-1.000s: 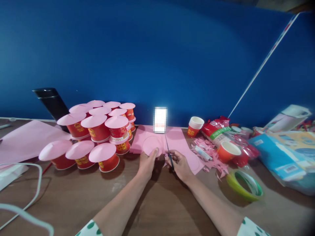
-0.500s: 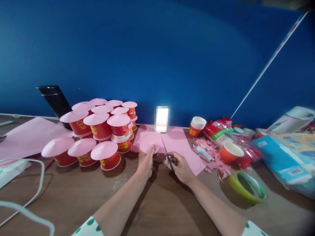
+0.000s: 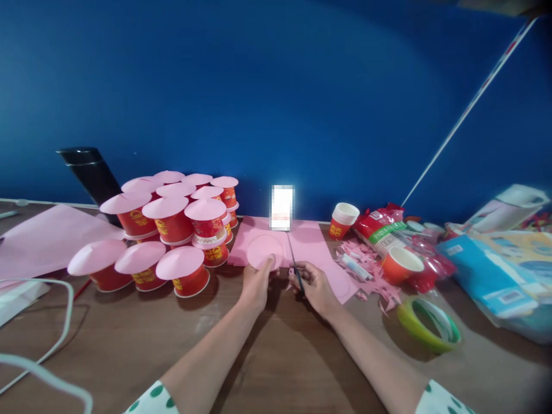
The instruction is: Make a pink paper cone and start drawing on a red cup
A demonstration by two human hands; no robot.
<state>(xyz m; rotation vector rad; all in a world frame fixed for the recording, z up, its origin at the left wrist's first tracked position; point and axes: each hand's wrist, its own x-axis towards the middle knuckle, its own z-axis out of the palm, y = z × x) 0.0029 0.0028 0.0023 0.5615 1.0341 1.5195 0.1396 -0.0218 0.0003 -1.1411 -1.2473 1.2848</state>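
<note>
1. Deep-blue wall [image 3: 276, 103] behind, brown wood-grain table [image 3: 276, 368] below, and here we are at the middle!
2. Left hand [image 3: 255, 287]: thumb pinched down on the near edge of a pink paper piece with a round outline [image 3: 264, 250], which sits front and centre.
3. Right hand [image 3: 317, 287]: fingers curled around dark-handled metal scissors [image 3: 298, 280], blades pointing away, just right of that piece; whether they're parted, I can't tell.
4. Just beyond, flat pink paper sheets [image 3: 310, 247] and a glowing, pixelated white rectangle [image 3: 282, 208], nothing readable there.
5. Out left, red paper cups with pink cone tops [image 3: 204, 214], stacked and lined up, yellow characters too blurred to read.
6. Out right, nested red-and-white paper cups [image 3: 345, 215], yellow print again, beside a shiny red plastic bag [image 3: 386, 227]: white mark, green band, pale lettering too soft to make out.
7. Farther right, a blue plastic packet [image 3: 491, 276] with white label patches, the small print illegible.
</note>
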